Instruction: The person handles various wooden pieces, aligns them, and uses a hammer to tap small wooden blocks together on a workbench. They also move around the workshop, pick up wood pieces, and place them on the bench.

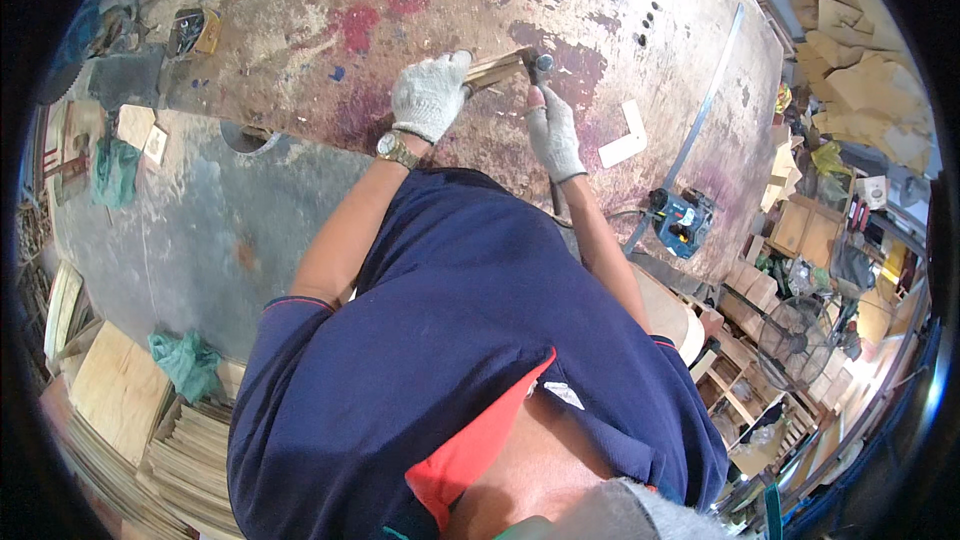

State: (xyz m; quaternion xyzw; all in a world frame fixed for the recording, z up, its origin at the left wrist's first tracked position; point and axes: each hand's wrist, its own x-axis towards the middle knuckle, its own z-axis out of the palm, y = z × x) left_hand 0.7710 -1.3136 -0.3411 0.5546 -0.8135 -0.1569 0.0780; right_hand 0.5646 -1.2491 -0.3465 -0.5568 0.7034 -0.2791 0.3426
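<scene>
My left hand [430, 98], in a whitish knit glove, is closed around the near end of some narrow wooden strips [494, 71] above the stained worktable [450, 15]. A hammer [543, 63] is gripped in my gloved right hand [556, 138]. Its round metal head is at the far end of the strips, and its handle runs back under my palm toward my body. Whether the head touches the wood I cannot tell. To the right of my right hand lies a pale L-shaped piece [625, 138].
A blue jigsaw [682, 220] with a cable sits at the table's right, beside a long metal ruler [708, 105]. A grey-topped surface [190, 230] with a round blade partly showing adjoins on the left. Stacked boards [190, 460], a fan [795, 340] and scrap pieces [870, 100] surround the table.
</scene>
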